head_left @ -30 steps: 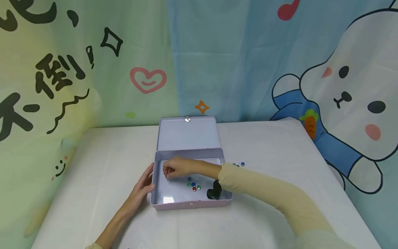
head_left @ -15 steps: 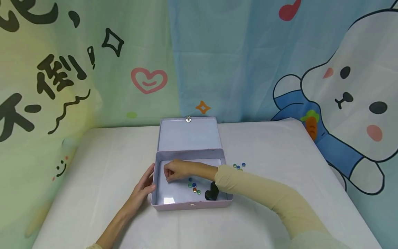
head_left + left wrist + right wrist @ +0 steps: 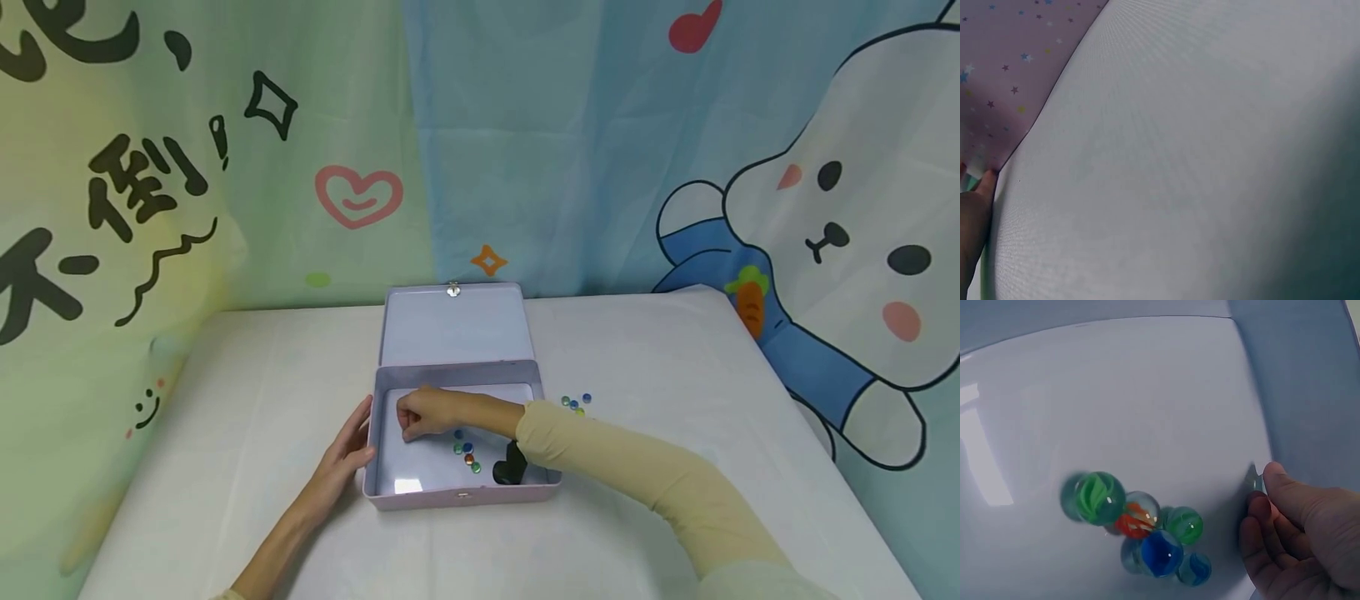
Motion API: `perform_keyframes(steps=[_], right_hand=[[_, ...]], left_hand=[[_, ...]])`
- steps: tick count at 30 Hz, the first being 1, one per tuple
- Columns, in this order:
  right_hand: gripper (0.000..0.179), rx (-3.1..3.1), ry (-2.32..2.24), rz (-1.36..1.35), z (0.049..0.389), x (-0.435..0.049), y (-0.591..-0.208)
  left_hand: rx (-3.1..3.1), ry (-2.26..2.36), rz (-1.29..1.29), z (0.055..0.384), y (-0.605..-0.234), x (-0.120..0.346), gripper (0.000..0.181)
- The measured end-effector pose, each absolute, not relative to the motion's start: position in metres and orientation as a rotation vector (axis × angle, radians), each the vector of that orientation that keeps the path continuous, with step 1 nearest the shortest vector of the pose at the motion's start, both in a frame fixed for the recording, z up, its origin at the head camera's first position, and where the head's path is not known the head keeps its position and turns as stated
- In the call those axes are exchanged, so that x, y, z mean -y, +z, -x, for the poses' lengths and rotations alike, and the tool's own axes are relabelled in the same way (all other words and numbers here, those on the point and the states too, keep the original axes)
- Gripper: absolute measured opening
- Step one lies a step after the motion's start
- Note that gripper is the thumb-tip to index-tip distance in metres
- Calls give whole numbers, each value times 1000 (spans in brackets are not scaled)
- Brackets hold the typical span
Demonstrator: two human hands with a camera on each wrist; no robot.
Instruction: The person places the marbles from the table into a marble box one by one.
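Note:
A shallow lilac metal box (image 3: 420, 498) stands on the table with its lid (image 3: 456, 325) folded back. My left hand (image 3: 341, 454) rests against the box's left outer wall, fingers extended; in the left wrist view its fingertips (image 3: 986, 181) touch the star-printed side. Inside, near the left wall, my right hand (image 3: 423, 412) pinches a small clear glass marble (image 3: 1256, 479) between thumb and fingers, the marble partly hidden. Beside it on the box floor lies a loose cluster: a green-swirl marble (image 3: 1099, 499), an orange one (image 3: 1137, 519), a blue one (image 3: 1160, 552) and others.
A black heart-shaped object (image 3: 510, 467) lies in the box's right front corner, partly under the right sleeve (image 3: 600, 437). Several more marbles (image 3: 574, 404) sit on the white cloth (image 3: 637, 350) right of the box. A printed curtain (image 3: 525, 167) hangs behind the table.
A green marble in the box has rolled slightly toward the front and left. My right hand stays near the left wall, its fingers lowered a little. My left hand has not moved.

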State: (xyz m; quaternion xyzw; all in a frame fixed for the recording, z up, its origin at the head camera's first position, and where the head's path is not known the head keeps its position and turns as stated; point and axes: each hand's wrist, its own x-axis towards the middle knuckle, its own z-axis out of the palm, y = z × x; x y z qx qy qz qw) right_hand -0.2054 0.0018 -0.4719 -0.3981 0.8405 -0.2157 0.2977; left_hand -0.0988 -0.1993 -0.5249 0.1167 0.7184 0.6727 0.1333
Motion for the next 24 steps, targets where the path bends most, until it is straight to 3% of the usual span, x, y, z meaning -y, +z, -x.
perform_keyframes(steps=[24], right_hand=[[25, -2211, -597, 1152, 211, -18, -428]], left_hand=[[-2122, 1921, -303, 98, -523, 198, 66]])
